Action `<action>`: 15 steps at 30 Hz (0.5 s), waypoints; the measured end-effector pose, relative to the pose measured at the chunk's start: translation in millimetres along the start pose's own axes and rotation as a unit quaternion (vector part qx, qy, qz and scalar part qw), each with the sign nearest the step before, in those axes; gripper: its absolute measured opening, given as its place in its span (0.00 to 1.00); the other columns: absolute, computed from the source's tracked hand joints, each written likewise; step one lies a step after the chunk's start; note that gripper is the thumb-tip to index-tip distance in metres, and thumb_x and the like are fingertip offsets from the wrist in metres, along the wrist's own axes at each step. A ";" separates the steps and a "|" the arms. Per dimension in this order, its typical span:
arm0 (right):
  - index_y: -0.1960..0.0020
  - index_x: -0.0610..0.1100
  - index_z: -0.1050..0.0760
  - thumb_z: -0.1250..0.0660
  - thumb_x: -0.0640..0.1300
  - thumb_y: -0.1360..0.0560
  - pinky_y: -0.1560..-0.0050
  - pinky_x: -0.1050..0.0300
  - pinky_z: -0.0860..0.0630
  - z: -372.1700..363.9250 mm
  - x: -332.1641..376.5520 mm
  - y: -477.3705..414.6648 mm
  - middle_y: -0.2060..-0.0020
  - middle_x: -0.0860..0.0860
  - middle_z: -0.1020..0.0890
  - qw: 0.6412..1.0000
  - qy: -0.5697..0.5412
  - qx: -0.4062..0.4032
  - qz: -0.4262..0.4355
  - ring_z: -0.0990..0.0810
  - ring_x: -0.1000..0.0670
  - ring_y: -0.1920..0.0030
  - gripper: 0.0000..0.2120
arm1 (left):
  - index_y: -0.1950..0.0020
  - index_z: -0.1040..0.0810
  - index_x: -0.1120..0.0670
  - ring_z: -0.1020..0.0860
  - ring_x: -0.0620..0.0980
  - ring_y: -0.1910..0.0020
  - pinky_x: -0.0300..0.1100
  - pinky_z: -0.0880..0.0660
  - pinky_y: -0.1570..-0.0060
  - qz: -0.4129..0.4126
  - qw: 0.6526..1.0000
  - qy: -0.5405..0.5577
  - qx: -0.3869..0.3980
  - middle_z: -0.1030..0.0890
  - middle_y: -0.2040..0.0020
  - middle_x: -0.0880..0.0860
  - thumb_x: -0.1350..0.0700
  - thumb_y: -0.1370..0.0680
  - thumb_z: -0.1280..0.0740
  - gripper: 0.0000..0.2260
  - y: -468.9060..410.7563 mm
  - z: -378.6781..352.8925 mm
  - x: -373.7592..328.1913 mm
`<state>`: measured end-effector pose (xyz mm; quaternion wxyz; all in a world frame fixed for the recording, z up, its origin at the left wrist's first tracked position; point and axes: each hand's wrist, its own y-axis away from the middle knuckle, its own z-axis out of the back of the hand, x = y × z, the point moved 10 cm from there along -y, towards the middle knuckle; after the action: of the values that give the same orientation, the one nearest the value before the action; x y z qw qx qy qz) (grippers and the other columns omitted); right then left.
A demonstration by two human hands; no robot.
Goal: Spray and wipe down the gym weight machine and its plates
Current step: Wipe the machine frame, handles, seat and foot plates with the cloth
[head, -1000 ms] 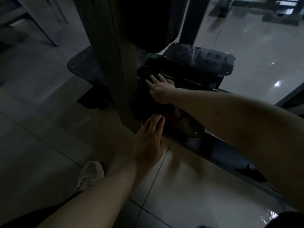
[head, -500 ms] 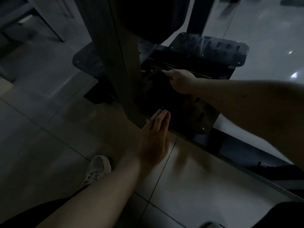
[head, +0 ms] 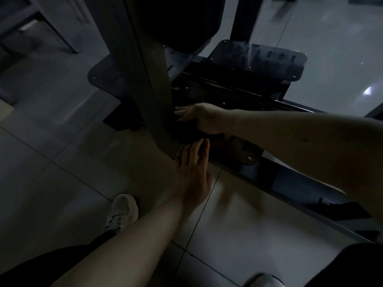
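Machine upright is reading olive-grey; machine base is showing black. Footplate at 1 o'clock is showing dark grey with a row of slots. Floor tiles are reading pale grey, dark grout grid. Shoe at 7 o'clock is showing white.

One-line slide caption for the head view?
Dim gym: right hand flat on the dark metal weight machine beside its grey upright post, left hand open near the post's base.

glossy tiled floor, seemingly matt metal upright
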<state>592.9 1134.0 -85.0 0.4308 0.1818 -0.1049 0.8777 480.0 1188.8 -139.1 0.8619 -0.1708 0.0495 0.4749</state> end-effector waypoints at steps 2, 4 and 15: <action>0.27 0.47 0.25 0.37 0.42 0.17 0.20 0.51 0.43 -5.6 -1.9 24.4 0.23 0.49 0.31 1.000 -0.013 -0.003 0.026 0.38 0.50 0.21 0.18 | 0.19 0.40 0.56 0.38 0.59 0.26 0.56 0.34 0.29 0.013 1.000 -0.016 0.015 0.38 0.22 0.56 0.55 0.28 0.31 0.39 3.0 -5.9 -3.6; 0.30 0.45 0.23 0.35 0.41 0.18 0.22 0.53 0.39 -0.6 -9.1 53.6 0.26 0.47 0.27 0.999 -0.025 -0.041 0.009 0.34 0.48 0.23 0.17 | 0.20 0.39 0.56 0.37 0.60 0.27 0.57 0.33 0.31 0.016 1.000 -0.008 0.021 0.38 0.23 0.57 0.55 0.28 0.30 0.38 4.2 -6.1 -8.9; 0.28 0.48 0.25 0.32 0.25 0.25 0.26 0.40 0.32 -5.6 -23.8 192.3 0.26 0.55 0.28 0.992 0.014 -0.104 -0.071 0.34 0.53 0.22 0.30 | 0.22 0.34 0.58 0.37 0.56 0.25 0.53 0.34 0.28 0.137 0.981 0.126 -0.052 0.36 0.22 0.54 0.51 0.22 0.37 0.29 -3.2 9.5 1.1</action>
<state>452.2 1002.1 -105.2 0.5104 0.1307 -0.1768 0.8314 482.6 1191.3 -129.7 0.7658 -0.2654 0.1554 0.5648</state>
